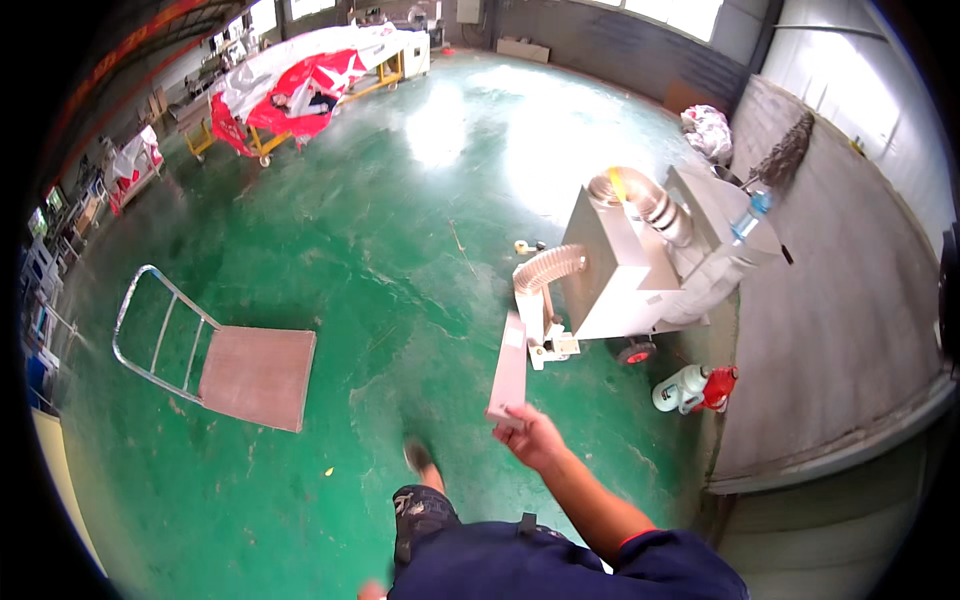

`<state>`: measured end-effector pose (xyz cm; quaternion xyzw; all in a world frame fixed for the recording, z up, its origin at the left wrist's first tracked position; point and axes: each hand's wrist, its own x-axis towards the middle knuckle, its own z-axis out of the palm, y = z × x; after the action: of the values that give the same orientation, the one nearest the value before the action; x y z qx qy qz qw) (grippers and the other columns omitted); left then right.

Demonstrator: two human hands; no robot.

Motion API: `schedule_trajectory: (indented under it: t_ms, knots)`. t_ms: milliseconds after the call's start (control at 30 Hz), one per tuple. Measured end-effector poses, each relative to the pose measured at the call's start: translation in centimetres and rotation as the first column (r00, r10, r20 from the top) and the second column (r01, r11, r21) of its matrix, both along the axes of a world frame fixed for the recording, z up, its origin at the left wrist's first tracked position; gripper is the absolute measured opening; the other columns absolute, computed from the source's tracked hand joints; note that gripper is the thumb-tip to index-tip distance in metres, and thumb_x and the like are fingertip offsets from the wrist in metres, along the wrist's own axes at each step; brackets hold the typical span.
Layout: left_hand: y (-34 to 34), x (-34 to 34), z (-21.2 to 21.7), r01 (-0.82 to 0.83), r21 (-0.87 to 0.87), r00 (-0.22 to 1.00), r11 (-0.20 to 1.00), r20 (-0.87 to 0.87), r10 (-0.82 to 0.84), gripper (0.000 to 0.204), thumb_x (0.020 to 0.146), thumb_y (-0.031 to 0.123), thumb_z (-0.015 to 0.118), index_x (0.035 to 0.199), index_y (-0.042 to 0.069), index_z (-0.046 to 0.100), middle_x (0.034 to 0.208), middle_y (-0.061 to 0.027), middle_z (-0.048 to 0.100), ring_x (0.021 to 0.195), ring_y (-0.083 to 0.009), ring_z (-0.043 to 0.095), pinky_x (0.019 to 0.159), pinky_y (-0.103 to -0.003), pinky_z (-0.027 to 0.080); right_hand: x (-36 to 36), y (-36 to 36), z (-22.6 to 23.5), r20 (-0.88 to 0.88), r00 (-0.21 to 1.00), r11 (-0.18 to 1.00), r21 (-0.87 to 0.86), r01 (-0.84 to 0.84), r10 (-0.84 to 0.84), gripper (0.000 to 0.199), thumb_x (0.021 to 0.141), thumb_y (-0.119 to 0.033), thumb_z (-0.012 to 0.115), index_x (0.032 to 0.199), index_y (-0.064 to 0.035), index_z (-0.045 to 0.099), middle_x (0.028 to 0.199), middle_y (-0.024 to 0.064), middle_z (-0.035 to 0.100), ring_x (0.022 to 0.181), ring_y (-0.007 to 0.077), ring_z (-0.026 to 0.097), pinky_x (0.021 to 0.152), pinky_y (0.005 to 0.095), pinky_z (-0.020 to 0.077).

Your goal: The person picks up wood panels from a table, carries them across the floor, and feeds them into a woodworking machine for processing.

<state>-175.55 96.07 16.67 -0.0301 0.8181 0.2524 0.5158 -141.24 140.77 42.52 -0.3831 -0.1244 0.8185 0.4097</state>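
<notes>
Pointing lengthwise forward, pinkish box (pixel 510 366)

Daylight floods in from the windows (pixel 668 14) at one o'clock, flaring white off the glossy green floor (pixel 365 400) up toward twelve! A pale patch glares on the wall (pixel 850 100) at two, the shoe (pixel 416 457) near seven smears with blur, and straight edges bow toward the blackened border.

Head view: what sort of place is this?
Probably a workshop or factory hall: glossy green floor, a flatbed trolley standing on it, and a wheeled machine with flexible ducting.
</notes>
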Motion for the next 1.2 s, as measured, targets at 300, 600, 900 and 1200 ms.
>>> schedule_trajectory:
  t_ms: [300, 600, 900, 1200]
  knots:
    - [36.4, -26.9, -5.9, 0.338, 0.102, 0.940, 0.936, 0.016, -0.341, 0.036, 0.095, 0.037, 0.050, 0.072, 0.010, 0.047, 0.058, -0.0089, 0.051, 0.048, -0.0242, 0.050, 0.041, -0.040, 0.039, -10.0, 26.4, 12.1, 0.054, 0.999, 0.796, 0.605, -0.031, -0.002, 0.070, 0.080, -0.012, 0.078, 0.141, -0.0073, 0.043, 0.126, 0.0110, 0.061, 0.119, 0.0238, 0.059, 0.104, 0.0413, 0.0443]
    - [95.3, -30.8, 18.6, 0.481, 0.614, 0.876, 0.626, -0.370, -0.309, 0.028, 0.100, 0.033, 0.054, 0.109, 0.007, 0.061, 0.091, -0.0023, 0.063, 0.080, -0.0109, 0.057, 0.072, -0.026, 0.047, -20.9, 54.8, 13.8, -0.157, 0.938, 0.741, 0.579, 0.341, -0.309, 0.049, 0.096, -0.030, 0.062, 0.134, -0.0067, 0.044, 0.108, 0.0197, 0.064, 0.093, 0.0347, 0.066, 0.081, 0.0497, 0.0539]
    - [104.5, -37.7, 5.3, 0.322, 0.080, 0.946, 0.943, 0.010, -0.324, 0.026, 0.097, 0.036, 0.055, 0.098, 0.010, 0.058, 0.076, -0.0027, 0.060, 0.062, -0.0133, 0.055, 0.055, -0.032, 0.045, -29.3, 90.8, 12.5, 0.133, 0.828, 0.803, 0.367, 0.469, -0.545, 0.028, 0.094, -0.025, 0.064, 0.110, -0.0034, 0.057, 0.096, 0.0148, 0.067, 0.085, 0.0291, 0.069, 0.073, 0.0403, 0.0553]
    - [114.7, -46.1, -5.0, 0.232, -0.265, 0.937, 0.936, 0.320, -0.142, 0.028, 0.096, 0.038, 0.051, 0.092, 0.011, 0.057, 0.072, -0.0055, 0.059, 0.052, -0.0205, 0.053, 0.042, -0.036, 0.038, -33.9, 123.3, 10.1, 0.228, 0.793, 0.823, 0.226, 0.522, -0.565, 0.027, 0.093, -0.027, 0.064, 0.109, -0.0051, 0.058, 0.098, 0.0131, 0.067, 0.089, 0.0289, 0.067, 0.078, 0.0403, 0.0544]
